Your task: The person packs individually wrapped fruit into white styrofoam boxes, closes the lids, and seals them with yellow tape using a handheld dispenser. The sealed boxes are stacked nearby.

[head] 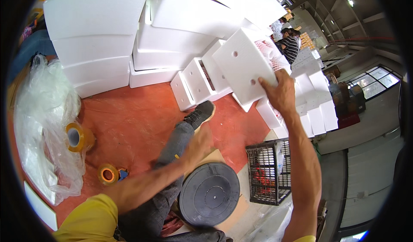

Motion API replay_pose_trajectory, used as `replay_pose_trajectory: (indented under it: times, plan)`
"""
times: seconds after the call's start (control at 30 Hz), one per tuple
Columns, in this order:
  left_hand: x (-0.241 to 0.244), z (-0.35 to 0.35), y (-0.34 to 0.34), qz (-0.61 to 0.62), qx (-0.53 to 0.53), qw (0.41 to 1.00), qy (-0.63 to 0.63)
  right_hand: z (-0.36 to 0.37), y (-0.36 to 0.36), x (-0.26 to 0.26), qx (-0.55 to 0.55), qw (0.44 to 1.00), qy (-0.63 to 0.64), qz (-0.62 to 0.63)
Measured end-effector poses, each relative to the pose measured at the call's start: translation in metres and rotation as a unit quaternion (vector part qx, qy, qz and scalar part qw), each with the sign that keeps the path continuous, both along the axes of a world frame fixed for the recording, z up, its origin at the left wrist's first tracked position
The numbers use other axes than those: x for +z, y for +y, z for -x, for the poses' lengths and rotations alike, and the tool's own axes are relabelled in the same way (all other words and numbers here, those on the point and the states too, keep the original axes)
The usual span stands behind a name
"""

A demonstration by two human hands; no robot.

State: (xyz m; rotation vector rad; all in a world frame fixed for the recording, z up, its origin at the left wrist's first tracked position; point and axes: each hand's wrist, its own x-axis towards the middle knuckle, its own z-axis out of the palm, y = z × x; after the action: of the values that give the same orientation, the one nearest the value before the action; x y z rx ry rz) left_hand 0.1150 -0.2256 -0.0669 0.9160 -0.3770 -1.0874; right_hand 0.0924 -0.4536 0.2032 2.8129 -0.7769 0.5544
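Note:
My right hand grips the rim of a white polystyrene foam box; its fingers bend over the edge and the thumb lies near a hole in the wall. The box is tilted and holds items in red and white foam netting. My left hand is blurred, in front of my shin and above a round black turntable; its fingers cannot be made out. More foam boxes stand just left of the held one.
Tall stacks of foam boxes rise ahead and at the right. Tape rolls and clear plastic bags lie at the left. A black plastic crate stands right of the turntable. People are farther back.

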Motion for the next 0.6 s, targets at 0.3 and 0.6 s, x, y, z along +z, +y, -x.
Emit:
replay_pose_trajectory:
  times: [0.3,0.6]
  plan:
    - [0.076,-0.042,-0.016,0.135,0.095,0.947,0.277,0.078,0.207,-0.04,0.05,0.998,-0.028,0.034]
    - [-0.056,0.099,0.123,0.023,-0.082,0.918,0.387,0.152,0.384,-0.129,-0.116,0.992,-0.003,-0.054]
